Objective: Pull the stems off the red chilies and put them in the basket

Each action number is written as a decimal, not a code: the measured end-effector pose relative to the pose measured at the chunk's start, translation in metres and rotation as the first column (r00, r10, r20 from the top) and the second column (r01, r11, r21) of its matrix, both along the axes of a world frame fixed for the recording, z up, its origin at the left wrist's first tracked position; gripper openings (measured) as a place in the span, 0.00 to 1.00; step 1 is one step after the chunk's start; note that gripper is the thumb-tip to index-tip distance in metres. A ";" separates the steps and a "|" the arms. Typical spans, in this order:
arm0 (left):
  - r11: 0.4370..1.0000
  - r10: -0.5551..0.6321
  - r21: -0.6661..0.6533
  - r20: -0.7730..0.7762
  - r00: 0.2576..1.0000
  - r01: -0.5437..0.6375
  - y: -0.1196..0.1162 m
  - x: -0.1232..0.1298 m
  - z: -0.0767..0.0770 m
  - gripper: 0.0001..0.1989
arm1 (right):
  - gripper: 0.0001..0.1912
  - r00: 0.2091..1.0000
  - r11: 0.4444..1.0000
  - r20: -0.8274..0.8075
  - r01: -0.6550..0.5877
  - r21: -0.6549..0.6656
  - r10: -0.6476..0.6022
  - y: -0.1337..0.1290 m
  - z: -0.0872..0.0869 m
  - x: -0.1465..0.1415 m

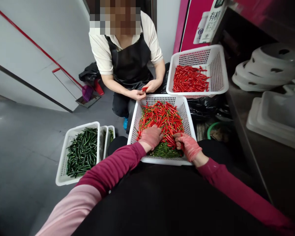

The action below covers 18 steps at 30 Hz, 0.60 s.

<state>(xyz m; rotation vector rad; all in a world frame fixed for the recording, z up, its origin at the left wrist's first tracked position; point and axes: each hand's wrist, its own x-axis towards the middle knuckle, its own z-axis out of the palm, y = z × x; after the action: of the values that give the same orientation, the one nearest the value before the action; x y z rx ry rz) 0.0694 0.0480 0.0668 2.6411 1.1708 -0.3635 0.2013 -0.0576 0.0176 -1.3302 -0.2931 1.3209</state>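
A white basket (192,126) in front of me holds a heap of red chilies (163,114), with green stems (166,151) gathered at its near side. My left hand (151,137), in a reddish see-through glove, rests on the left part of the heap; its fingertips are down among the chilies and hard to make out. My right hand (187,146), gloved alike, is at the basket's near right, its fingers curled together beside red chilies. What those fingers hold is too small to name.
Across the basket a person in a black apron (130,60) holds a red piece. A second basket (218,70) of red chilies stands back right. Dark green chilies fill a basket (64,160) on the left floor. Stools (272,65) sit on the counter at right.
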 end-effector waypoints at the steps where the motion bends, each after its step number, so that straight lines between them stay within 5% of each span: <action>1: 1.000 -0.013 0.019 -0.022 1.000 0.014 0.003 0.011 -0.003 0.19 | 0.11 1.000 1.000 0.001 0.002 0.000 -0.002 0.000 0.001 -0.002; 5: 0.999 -0.012 0.031 -0.071 0.997 0.015 0.011 0.034 -0.014 0.16 | 0.12 0.994 0.999 -0.100 -0.052 -0.016 0.050 -0.002 0.006 -0.011; 9: 1.000 0.021 0.004 0.005 1.000 -0.021 0.009 0.015 -0.009 0.15 | 0.12 0.959 0.994 -0.276 -0.079 -0.072 0.056 0.005 0.005 -0.013; 14: 0.974 -0.227 0.005 0.081 0.971 0.227 -0.002 -0.017 0.004 0.15 | 0.15 0.972 0.997 -0.228 -0.066 -0.026 0.059 0.027 0.002 -0.025; 18: 0.900 -0.349 -0.161 0.288 0.892 0.405 0.000 -0.026 0.008 0.10 | 0.17 0.987 0.989 -0.078 -0.146 -0.035 0.143 0.038 0.001 -0.029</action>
<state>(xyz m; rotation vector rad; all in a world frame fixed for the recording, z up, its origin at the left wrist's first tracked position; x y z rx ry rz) 0.0429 0.0481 0.0749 2.6117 0.4999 -0.1962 0.1724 -0.0195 0.0184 -1.3098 -0.3170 1.5018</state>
